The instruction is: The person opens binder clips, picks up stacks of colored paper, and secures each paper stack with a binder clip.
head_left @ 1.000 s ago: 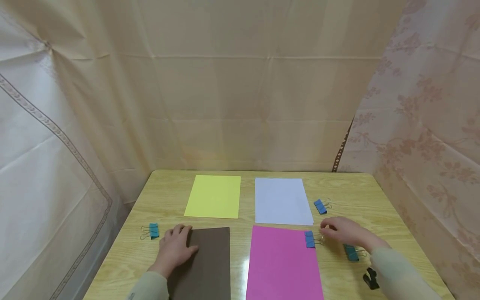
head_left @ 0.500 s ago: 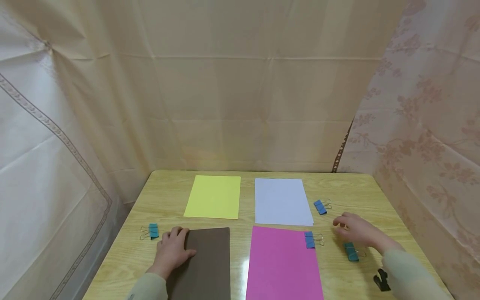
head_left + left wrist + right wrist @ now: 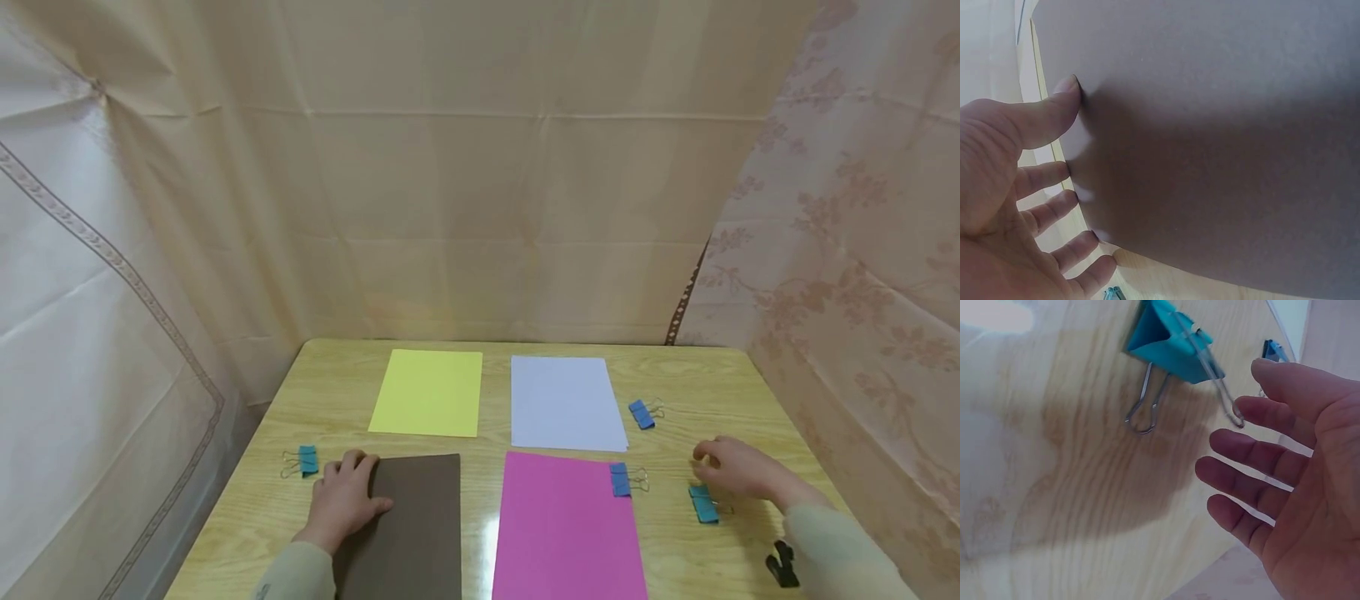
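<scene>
My left hand (image 3: pixel 345 500) rests at the far left corner of a brown sheet (image 3: pixel 416 525). In the left wrist view its thumb lies on the brown surface (image 3: pixel 1210 156), with several fingertips at the sheet's edge. Beyond a teal binder clip (image 3: pixel 703 505) on the right, my right hand (image 3: pixel 738 468) hovers with loosely bent fingers and holds nothing. The right wrist view shows that teal clip (image 3: pixel 1175 347) with its wire handles spread. One handle's end is close to the fingers; contact cannot be told. A blue binder clip (image 3: pixel 620 480) sits on the right edge of a pink sheet (image 3: pixel 566 533).
A yellow sheet (image 3: pixel 426 393) and a white sheet (image 3: pixel 567 403) lie at the back of the wooden table (image 3: pixel 300 400). Another blue binder clip (image 3: pixel 642 414) is right of the white one; a teal binder clip (image 3: pixel 308 461) lies left. Beside the right sleeve is a black object (image 3: pixel 782 564).
From beside the blue clip on the pink sheet, my right hand has moved right to the teal clip. The black object by the sleeve shifted along with that arm. My left hand barely moved.
</scene>
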Demonstrator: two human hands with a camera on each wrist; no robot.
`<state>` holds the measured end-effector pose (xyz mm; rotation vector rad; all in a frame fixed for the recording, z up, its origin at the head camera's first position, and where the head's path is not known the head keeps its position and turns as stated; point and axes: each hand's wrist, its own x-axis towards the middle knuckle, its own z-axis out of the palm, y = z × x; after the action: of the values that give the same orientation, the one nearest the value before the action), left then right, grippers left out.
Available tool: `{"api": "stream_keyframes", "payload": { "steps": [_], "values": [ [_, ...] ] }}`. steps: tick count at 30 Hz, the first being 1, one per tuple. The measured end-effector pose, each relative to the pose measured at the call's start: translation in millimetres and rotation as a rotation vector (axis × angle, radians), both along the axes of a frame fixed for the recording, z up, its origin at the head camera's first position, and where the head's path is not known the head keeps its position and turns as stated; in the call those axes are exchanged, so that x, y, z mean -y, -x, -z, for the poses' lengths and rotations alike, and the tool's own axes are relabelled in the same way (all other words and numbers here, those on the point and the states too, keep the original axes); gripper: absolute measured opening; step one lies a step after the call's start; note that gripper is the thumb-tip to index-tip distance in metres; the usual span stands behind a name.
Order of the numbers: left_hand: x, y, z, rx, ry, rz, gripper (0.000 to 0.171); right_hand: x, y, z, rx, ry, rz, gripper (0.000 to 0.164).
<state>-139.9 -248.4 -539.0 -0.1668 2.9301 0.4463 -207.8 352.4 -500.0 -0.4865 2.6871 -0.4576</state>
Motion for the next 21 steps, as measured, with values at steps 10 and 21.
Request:
{"api": "stream_keyframes", "payload": {
  "steps": [10,21],
  "values": [
    [0.8,-1.0,1.6,-0.008,0.004,-0.001,0.076,-13.3,-4.9,9.6,0.063,0.028,0.003,0.020],
    [2.5,-1.9,2.7,-0.015,0.000,0.005,0.076,-19.2,-14.0,6.0,0.126,0.095,0.021,0.019]
  ]
}}
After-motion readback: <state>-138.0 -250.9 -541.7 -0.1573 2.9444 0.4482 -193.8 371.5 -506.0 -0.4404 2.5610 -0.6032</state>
